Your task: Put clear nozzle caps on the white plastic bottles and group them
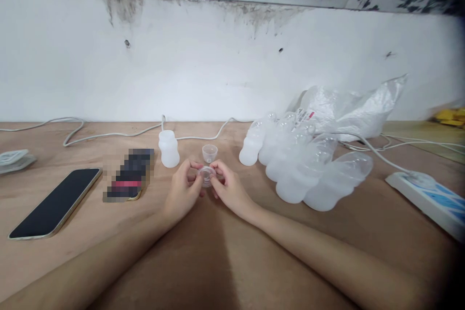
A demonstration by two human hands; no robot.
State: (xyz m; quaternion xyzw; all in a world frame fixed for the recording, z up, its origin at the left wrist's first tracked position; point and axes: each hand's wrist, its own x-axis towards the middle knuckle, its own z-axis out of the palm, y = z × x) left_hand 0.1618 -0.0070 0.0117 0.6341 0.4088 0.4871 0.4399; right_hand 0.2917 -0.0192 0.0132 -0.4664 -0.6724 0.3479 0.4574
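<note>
Between my two hands is a small clear plastic piece, round like a bottle cap or lid [207, 174]. My left hand [184, 186] pinches its left side, and my right hand [228, 185] grips its right side with thumb and fingers. Just beyond it a clear plastic cup [209, 153] stands on the table. A white translucent bottle [169, 149] with an uncovered top stands upright to the left of the cup. Over on the right, several similar bottles [295, 179] with clear domed tops stand grouped together.
A dark-screened phone [56, 203] and a second, pixelated phone [131, 174] lie at left. A white object [16, 160] sits at the far left edge. A plastic bag [348, 109], a power strip [428, 193] and white cables [109, 134] are on the wooden table [174, 261].
</note>
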